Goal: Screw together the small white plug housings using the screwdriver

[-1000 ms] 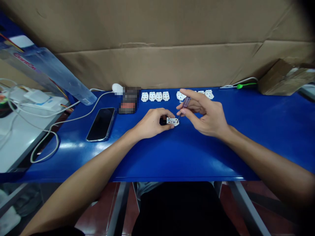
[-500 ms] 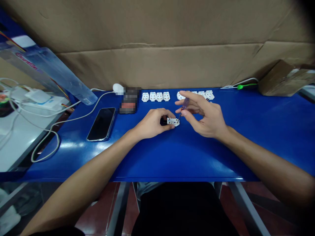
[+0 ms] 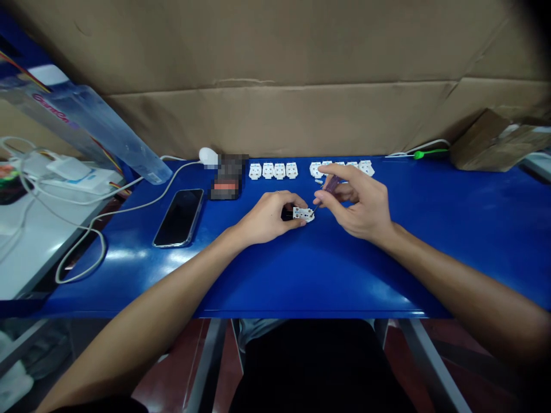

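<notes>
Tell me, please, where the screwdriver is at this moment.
In the head view, the screwdriver is in the right hand, right of centre, its tip at the white part held in the left hand.

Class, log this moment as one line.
left hand: holds white part | right hand: holds purple-handled screwdriver, pointed at white part | blue table: phone, white pieces

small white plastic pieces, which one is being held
The small white plastic piece pinched in the left hand, with the slim purple-handled screwdriver at its right end. The others lie farther back, near the brown cardboard wall.
</notes>
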The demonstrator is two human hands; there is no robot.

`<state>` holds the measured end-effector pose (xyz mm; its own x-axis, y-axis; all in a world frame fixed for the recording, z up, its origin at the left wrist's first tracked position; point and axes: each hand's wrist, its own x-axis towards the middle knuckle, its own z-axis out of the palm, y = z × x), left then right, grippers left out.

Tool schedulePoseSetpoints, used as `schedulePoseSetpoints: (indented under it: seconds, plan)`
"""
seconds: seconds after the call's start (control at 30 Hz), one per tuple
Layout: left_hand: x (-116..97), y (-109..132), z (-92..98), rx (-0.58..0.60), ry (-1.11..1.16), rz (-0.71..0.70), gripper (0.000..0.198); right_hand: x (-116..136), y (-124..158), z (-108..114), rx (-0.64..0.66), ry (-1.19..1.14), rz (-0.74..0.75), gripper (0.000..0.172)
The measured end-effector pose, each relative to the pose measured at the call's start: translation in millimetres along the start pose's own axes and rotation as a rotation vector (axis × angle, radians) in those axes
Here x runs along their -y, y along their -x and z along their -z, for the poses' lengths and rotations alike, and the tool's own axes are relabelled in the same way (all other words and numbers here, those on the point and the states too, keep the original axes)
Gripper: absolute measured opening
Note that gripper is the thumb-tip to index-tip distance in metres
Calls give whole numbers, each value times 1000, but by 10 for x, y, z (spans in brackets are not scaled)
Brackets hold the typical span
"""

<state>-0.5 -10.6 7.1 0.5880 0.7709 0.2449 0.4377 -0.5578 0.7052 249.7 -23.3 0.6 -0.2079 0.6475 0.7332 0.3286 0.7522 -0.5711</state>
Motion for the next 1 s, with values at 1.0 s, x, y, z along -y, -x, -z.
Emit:
schedulePoseSetpoints:
  seconds: [1.0]
  plan:
    - [39,-15,-16,-11,-9,-6,27,-31,-33,-54,-48,66,111,44]
